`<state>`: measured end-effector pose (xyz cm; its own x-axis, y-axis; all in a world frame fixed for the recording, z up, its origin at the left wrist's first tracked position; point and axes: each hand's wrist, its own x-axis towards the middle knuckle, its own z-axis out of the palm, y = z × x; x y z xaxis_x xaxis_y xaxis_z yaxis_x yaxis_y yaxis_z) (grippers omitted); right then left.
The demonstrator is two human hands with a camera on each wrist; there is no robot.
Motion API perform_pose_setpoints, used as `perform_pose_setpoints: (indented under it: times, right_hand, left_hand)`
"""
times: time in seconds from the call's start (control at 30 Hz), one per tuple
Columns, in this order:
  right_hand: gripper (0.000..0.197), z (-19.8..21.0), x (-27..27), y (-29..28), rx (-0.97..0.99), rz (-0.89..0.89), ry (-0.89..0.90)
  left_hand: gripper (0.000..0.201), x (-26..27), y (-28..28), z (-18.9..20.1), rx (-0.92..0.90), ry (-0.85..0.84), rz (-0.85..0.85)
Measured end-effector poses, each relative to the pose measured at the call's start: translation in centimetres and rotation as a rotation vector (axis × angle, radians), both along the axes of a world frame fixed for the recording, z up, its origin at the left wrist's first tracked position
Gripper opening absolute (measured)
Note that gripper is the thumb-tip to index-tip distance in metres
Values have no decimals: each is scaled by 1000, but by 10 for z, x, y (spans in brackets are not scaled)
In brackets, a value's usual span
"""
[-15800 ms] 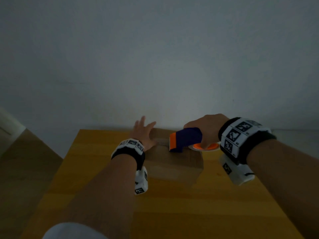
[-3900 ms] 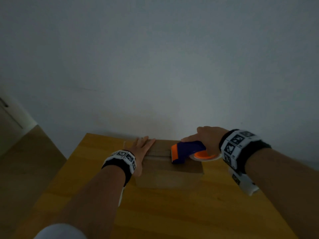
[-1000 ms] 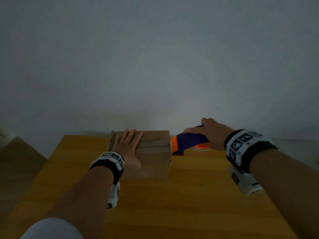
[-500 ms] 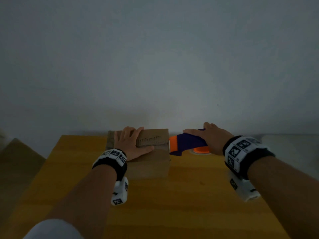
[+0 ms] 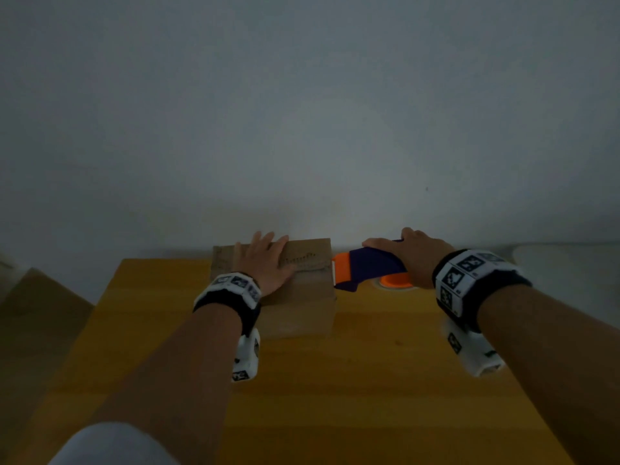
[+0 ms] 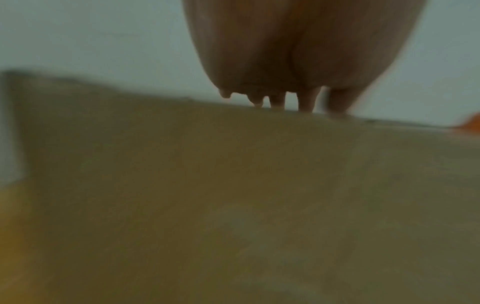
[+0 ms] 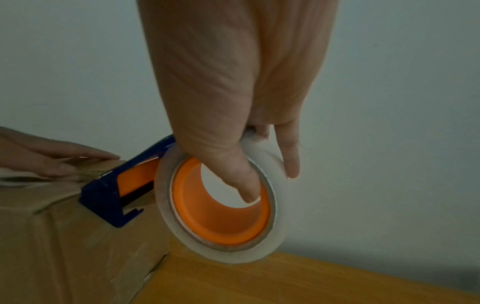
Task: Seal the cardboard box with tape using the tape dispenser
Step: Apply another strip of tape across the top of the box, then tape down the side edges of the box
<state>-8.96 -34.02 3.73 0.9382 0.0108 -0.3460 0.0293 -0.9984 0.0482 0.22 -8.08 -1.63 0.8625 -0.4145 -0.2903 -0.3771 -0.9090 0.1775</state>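
Head view: dim light. Cardboard box sits at the far edge of the wooden worktop, close to a plain grey wall. Left hand lies flat on the box top, fingers straight and slightly spread, thumb pointing right along the lid; nothing grasped, just pressing down. A wrinkled strip of tape runs across the lid from the thumb to the box's right edge.

Right hand grips the tape dispenser, a dark blue body with an orange front end, held just beside the box's upper right edge. The orange end touches or nearly touches that edge; which of the two I cannot tell from here. Both wrists carry black bands with white marker blocks.

Right wrist view: thumb is hooked inside the orange core of the tape roll, other fingers curl round the outside of the roll. The dispenser's blue nose rests against the top right corner of the box, with the roll hanging beside the box's right wall, above the worktop. Left fingertips show on the lid, near the nose.

Left wrist view: blurred. Palm and fingertips rest on the box's top edge; the brown near wall of the box fills most of the frame. An orange sliver shows at far right.
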Motion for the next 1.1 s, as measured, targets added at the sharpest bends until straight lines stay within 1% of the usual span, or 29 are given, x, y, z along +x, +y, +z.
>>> perform_pose_setpoints:
  times: [0.07,0.13,0.2,0.23,0.4,0.47,0.53,0.63,0.7,0.77,0.8,0.87,0.93,0.97,1.0,1.07,1.1]
  right_hand:
    - [64,0,0,1,-1,-9,3]
    - [65,-1,-2,2,20,-25,8]
    - [67,-2,-4,3,50,-48,18]
    - [67,-3,-6,4,68,-58,19]
    - [68,3,-12,6,110,-93,-10]
    - [67,12,-12,6,113,-118,-55]
    - [60,26,-10,6,130,-142,-121]
    - [44,58,-2,7,159,-169,-249]
    - [43,81,4,7,197,-198,-346]
    - [46,101,9,9,240,-206,-427]
    - [46,108,12,12,260,-197,-452]
    - [47,117,17,26,292,-149,-465]
    - [45,117,23,46,283,-72,-425]
    - [44,114,25,57,257,-29,-389]
    - [44,108,26,68,222,12,-350]
    - [43,96,29,86,163,80,-301]
    - [43,92,31,93,144,103,-300]
  left_hand:
    - [101,-7,-27,4,6,82,-133]
    - [122,-17,-47,3,93,121,-212]
    - [133,-19,-54,4,199,130,-240]
    - [135,-18,-55,8,232,135,-243]
    - [129,-16,-61,15,214,96,-226]
    - [126,-20,-63,17,164,103,-214]
    - [122,-21,-62,25,85,95,-189]
    - [121,-15,-57,44,-103,72,-134]
    - [121,-6,-53,56,-315,89,-104]
    - [125,-2,-46,69,-550,147,-87]
    - [128,1,-41,69,-635,177,-58]
    - [135,7,-29,62,-661,191,12]
    - [141,0,-11,64,-577,180,28]
    - [137,-7,-1,66,-541,197,43]
    - [130,-12,8,64,-546,225,72]
    - [116,-19,23,58,-621,301,120]
    - [113,-22,26,56,-656,321,132]
